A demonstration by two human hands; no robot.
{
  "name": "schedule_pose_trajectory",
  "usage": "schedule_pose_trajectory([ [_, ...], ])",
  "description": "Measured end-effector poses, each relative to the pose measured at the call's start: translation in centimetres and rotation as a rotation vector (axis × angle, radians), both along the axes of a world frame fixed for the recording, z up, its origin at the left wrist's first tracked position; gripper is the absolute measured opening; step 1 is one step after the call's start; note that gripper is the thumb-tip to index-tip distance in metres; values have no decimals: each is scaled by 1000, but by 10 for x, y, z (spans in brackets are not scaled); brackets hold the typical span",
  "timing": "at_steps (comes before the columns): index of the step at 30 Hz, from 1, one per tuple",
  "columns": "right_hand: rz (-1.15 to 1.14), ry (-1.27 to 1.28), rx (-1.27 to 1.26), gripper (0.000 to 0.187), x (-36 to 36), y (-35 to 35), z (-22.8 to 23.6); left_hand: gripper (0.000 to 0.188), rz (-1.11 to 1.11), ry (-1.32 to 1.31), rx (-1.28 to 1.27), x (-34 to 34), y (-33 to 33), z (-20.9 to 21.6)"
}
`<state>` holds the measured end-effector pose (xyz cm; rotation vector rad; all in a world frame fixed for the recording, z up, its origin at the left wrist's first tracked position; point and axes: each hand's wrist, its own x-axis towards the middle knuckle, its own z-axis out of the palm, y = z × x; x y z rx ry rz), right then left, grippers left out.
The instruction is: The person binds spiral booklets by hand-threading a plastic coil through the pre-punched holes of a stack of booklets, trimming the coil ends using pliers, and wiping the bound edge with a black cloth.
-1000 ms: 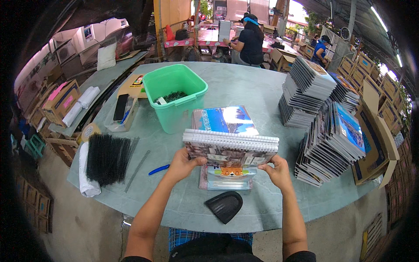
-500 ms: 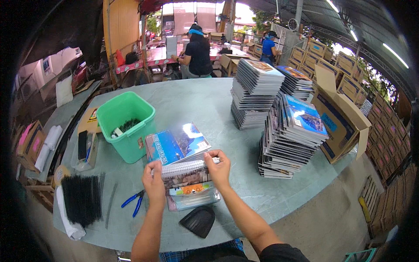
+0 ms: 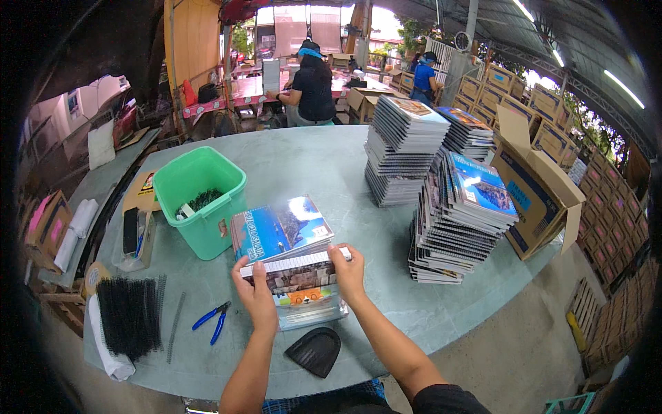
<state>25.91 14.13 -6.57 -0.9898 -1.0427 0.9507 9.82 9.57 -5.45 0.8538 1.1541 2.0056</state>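
Note:
Between my hands is a notebook (image 3: 302, 279) with a photo-like cover, tilted so that a white edge with a row of small marks faces up. My left hand (image 3: 258, 295) grips its left end, thumb on top. My right hand (image 3: 349, 273) pinches the right end. Just beyond lies a pile of notebooks with a blue seaside cover (image 3: 283, 226). Under the held notebook, a glossy item with an orange cat picture (image 3: 307, 298) partly shows. A black wedge-shaped pad (image 3: 314, 350) lies nearer me. Blue-handled cutters (image 3: 212, 321) rest left of my left hand.
A green bucket (image 3: 207, 231) holds black scraps. Black binding coils (image 3: 129, 316) lie at left. Tall notebook stacks (image 3: 455, 231) and an open carton (image 3: 534, 200) stand right. A seated person (image 3: 314, 86) and a standing person (image 3: 423, 76) are beyond the table.
My left hand has shifted right and slightly down along the notebook, its thumb now over the edge. The notebook's white edge has turned more upward. My right hand has lowered slightly.

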Motion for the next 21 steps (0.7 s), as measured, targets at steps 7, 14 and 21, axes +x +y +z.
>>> schedule_pose_trajectory([
  [7,3,-98,50,14,-3,-14,12,23,0,221,-17,-14,-8,-17],
  [14,-14,-18,127,11,0,0,4,33,-135,859,-272,-114,-45,-19],
  [21,30,-9,30,20,-2,6,-6,32,499,1565,-910,-259,-115,-122],
])
